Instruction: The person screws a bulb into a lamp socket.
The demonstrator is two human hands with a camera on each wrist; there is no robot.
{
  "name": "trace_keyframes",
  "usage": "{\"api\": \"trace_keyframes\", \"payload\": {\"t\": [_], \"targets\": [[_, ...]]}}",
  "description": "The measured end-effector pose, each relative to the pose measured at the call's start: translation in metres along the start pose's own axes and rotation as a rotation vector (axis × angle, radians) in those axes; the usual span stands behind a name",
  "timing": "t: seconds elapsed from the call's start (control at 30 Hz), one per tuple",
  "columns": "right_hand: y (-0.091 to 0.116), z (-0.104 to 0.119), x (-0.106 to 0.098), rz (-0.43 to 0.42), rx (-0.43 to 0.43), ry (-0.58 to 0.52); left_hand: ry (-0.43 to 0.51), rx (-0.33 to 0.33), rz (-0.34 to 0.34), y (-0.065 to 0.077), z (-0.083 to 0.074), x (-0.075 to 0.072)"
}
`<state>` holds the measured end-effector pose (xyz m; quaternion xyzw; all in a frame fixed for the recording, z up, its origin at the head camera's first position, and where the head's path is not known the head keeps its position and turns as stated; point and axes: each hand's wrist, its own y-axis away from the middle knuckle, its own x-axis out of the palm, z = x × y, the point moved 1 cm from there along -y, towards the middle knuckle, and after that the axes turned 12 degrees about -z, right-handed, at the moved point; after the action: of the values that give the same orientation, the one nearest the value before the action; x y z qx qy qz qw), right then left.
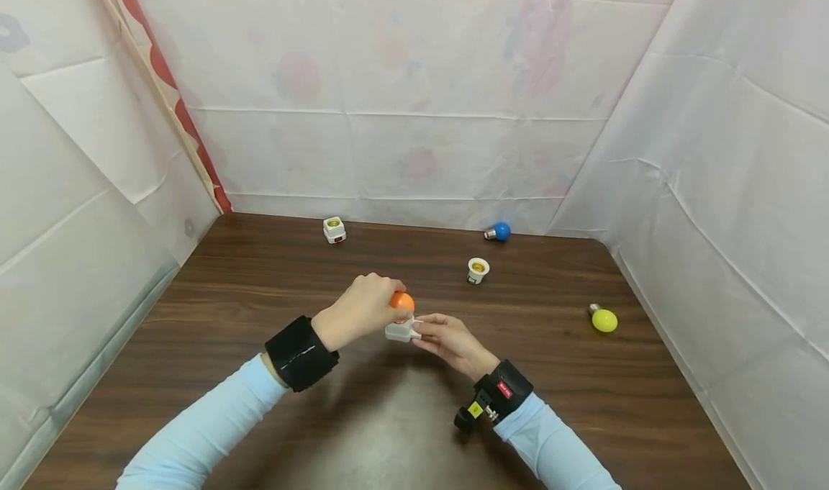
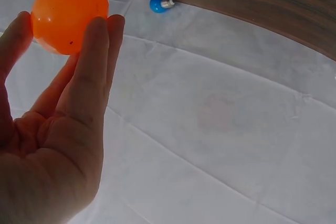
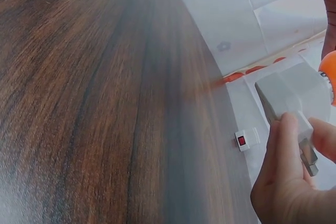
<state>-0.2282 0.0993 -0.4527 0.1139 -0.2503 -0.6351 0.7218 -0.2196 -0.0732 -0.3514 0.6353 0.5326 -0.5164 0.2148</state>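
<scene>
An orange light bulb is pinched from above between the thumb and fingers of my left hand. In the left wrist view its round glass rests between the fingertips, its metal base pointing away from the palm. My right hand pinches a white lamp socket by its narrow end, where metal prongs show in the right wrist view. The bulb's base meets the socket's mouth, and part of the metal thread remains visible. How deep it sits I cannot tell.
On the brown wooden table stand a square white socket with a red switch and a round white socket. A blue bulb lies at the back edge, a yellow bulb at the right. White sheeting encloses the table's back and sides.
</scene>
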Motion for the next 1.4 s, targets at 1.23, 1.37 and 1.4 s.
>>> {"api": "trace_keyframes", "payload": {"t": [1.23,1.37,1.4], "targets": [[-0.001,-0.007,-0.002,0.048,-0.007,0.013,0.283,0.187,0.408,-0.003,0.018,-0.005],[-0.001,-0.006,-0.001,0.04,-0.014,-0.006,0.25,0.111,0.306,-0.003,0.019,-0.001],[-0.001,-0.006,-0.001,0.031,-0.008,-0.016,0.229,0.091,0.262,-0.002,0.018,0.0]]}}
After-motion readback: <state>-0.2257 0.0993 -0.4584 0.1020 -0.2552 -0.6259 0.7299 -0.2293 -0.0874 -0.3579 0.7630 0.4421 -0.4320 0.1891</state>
